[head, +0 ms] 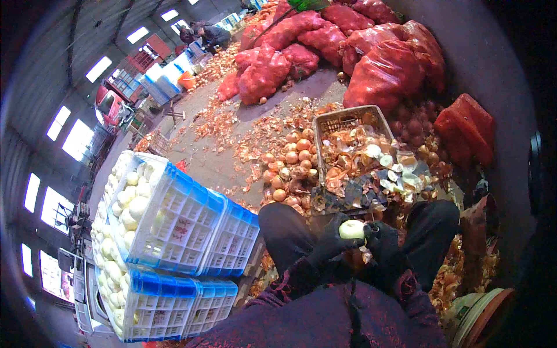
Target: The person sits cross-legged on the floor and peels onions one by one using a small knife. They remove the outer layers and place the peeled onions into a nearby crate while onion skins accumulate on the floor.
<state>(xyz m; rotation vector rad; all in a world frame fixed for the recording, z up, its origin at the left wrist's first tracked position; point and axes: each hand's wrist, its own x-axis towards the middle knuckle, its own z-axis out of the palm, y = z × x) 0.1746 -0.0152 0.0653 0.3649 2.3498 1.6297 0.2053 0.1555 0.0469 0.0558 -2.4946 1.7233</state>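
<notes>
My left hand (327,238), in a dark glove, holds a peeled pale onion (351,229) between my knees. Close against the onion's right side is my right hand (385,240), also gloved, its fingers curled around a slim tool (372,216); its shape is too blurred to name for sure. A scrap of onion peel (365,254) dangles under the hands. Just beyond them stands a brown plastic crate (318,150) heaped with skins and white trimmings. Unpeeled onions (300,152) are piled on the floor left of this crate.
Stacked white-and-blue plastic crates (187,222) full of peeled onions rise at my left. Red mesh sacks (383,74) lie ahead, with loose skins (217,119) over the floor. A round container (483,317) is at lower right. People (211,35) sit far off.
</notes>
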